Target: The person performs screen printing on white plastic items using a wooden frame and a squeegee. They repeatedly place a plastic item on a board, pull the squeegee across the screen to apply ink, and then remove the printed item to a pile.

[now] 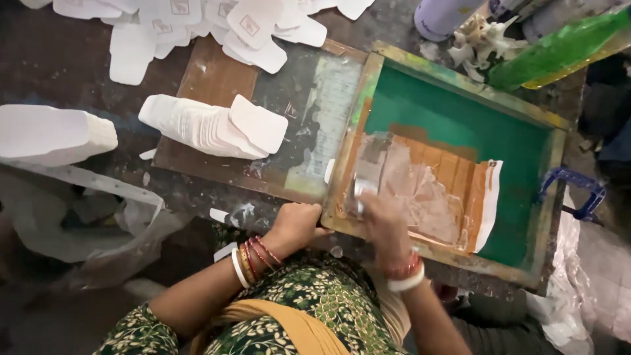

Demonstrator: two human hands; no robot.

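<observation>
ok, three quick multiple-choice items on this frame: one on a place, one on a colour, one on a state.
1. Where is the fanned stack of white cards?
A. left of the screen frame
B. inside the frame
C. on the person's lap

2. What colour is the mesh in the screen frame?
A. red
B. green
C. white

3. What is the left hand doing?
A. hanging free
B. holding a card
C. gripping the frame's near corner

Key: 1 A, the stack lies on the board beside the frame. 2 B, the open mesh shows green. 3 C, its fingers close on the wooden edge.
</observation>
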